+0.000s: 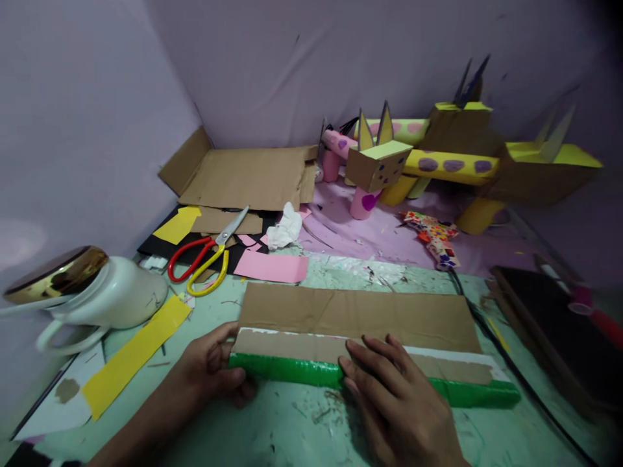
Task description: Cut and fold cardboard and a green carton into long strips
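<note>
A long piece of cardboard lies in front of me, its near edge covered in shiny green tape. Along its front half runs a folded strip with torn white edges. My left hand grips the left end, fingers at the fold and thumb against the green tape. Stretched across the middle, the fingers of my right hand rest on the cardboard and the taped edge. The underside of the cardboard and part of the right thumb are hidden.
Red-and-yellow-handled scissors, a pink paper strip and crumpled tissue lie behind. At left are a white mug and yellow paper. A patterned glue gun, its black cord and cardboard animals are at right.
</note>
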`<state>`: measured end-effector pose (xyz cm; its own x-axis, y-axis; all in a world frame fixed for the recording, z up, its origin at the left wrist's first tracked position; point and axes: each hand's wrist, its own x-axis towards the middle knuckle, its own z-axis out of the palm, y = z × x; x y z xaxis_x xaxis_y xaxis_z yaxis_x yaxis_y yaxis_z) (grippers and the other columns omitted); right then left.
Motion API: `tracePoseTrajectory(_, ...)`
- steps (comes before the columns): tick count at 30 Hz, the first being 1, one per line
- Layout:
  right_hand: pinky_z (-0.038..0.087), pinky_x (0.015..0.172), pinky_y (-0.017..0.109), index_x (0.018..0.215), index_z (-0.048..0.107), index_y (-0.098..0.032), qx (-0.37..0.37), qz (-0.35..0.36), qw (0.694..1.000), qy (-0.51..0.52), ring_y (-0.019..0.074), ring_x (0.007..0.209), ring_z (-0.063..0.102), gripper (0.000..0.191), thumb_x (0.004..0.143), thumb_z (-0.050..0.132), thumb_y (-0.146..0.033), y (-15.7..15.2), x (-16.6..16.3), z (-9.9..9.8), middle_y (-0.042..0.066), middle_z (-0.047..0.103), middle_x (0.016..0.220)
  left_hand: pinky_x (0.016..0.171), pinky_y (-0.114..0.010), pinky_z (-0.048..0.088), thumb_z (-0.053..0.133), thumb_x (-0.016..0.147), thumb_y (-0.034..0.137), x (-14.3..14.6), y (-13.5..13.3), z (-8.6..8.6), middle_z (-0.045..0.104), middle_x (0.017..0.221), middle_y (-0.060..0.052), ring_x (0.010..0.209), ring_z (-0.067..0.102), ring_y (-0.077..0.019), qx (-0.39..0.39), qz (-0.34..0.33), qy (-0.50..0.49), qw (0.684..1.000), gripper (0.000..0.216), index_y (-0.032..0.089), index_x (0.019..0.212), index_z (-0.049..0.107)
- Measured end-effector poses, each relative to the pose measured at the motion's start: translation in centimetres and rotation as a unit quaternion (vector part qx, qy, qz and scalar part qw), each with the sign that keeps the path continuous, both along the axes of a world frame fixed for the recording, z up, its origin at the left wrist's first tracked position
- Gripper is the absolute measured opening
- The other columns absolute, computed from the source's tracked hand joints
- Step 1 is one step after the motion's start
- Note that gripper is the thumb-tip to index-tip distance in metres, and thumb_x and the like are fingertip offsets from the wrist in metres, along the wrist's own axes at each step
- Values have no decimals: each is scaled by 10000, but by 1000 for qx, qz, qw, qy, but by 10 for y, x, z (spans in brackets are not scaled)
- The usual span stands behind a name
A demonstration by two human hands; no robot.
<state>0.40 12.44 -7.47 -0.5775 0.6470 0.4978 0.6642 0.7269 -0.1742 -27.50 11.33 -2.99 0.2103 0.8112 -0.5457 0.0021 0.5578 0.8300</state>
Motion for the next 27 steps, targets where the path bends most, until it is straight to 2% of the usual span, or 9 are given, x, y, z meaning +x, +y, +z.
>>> tracePoseTrajectory(3, 494, 852, 529, 1037, 670, -170, -3, -1, 1000, 7, 283, 997, 603, 292, 772, 551, -139, -1, 0, 0, 74, 682, 1068, 497, -250, 485, 647, 741, 234, 0, 0, 1, 614, 696, 0, 577, 595, -149, -14, -3, -3, 1000, 516, 178, 1187, 393)
tracePoseTrajectory(7, 492, 862, 528, 1033, 673, -173, -6, -5, 1000, 20, 284, 1013, 596, 294, 767, 556, -130, 0, 0, -1, 75, 682, 1068, 508, -236, 486, 650, 712, 179, 4, -1, 1, 611, 761, -9, 584, 581, -124, -13, 41, -9, 999, 320, 195, 992, 496)
tracePoseTrajectory(11, 483, 865, 536, 1040, 668, -163, -11, -3, 1000, 24, 285, 1017, 587, 296, 767, 562, -124, 0, -1, -2, 78, 678, 1072, 431, -223, 458, 649, 657, 156, 6, -1, 1, 533, 596, 46, 504, 563, -125, -24, 53, 25, 998, 210, 193, 802, 502)
tracePoseTrajectory(14, 482, 866, 523, 1035, 669, -156, -14, -10, 999, 28, 281, 1014, 587, 287, 773, 559, -122, 0, -3, 0, 76, 682, 1062, 319, -170, 337, 655, 630, 203, 8, -1, 0, 446, 485, 89, 360, 462, -84, -36, 68, 73, 994, 207, 193, 755, 491)
tracePoseTrajectory(17, 481, 867, 508, 1022, 674, -145, -13, -13, 999, 35, 272, 996, 596, 278, 780, 541, -118, 0, -4, 3, 77, 691, 1037, 309, -143, 244, 647, 642, 240, 10, 0, 2, 430, 450, 100, 314, 345, -41, -30, 68, 107, 991, 208, 194, 765, 486)
tracePoseTrajectory(20, 481, 860, 497, 1029, 672, -146, -12, -18, 999, 39, 265, 975, 605, 278, 787, 536, -124, 0, -4, 4, 69, 698, 1018, 321, -165, 270, 628, 684, 353, 6, 0, 10, 561, 571, 56, 343, 380, -62, -11, 27, 131, 991, 350, 201, 968, 491)
tracePoseTrajectory(22, 485, 855, 480, 1042, 667, -159, -10, -19, 999, 38, 256, 969, 608, 280, 791, 544, -135, 1, -4, 3, 58, 698, 1019, 338, -167, 274, 600, 713, 444, 0, -3, 17, 598, 610, 38, 367, 399, -74, 27, 70, 224, 972, 490, 202, 1109, 443)
tracePoseTrajectory(24, 490, 846, 467, 1045, 663, -167, -7, -19, 999, 38, 249, 962, 610, 275, 794, 553, -144, 1, -3, 3, 51, 700, 1017, 350, -149, 229, 565, 736, 499, -6, -11, 22, 547, 508, 66, 355, 361, -66, 41, 133, 290, 947, 480, 199, 1092, 449)
tracePoseTrajectory(27, 496, 827, 471, 1028, 663, -162, -6, -19, 999, 39, 251, 944, 614, 260, 804, 533, -137, 1, -4, 3, 54, 704, 1001, 335, -137, 143, 556, 737, 520, -5, -25, 20, 480, 406, 94, 299, 274, -42, -29, 116, 203, 972, 400, 208, 971, 467)
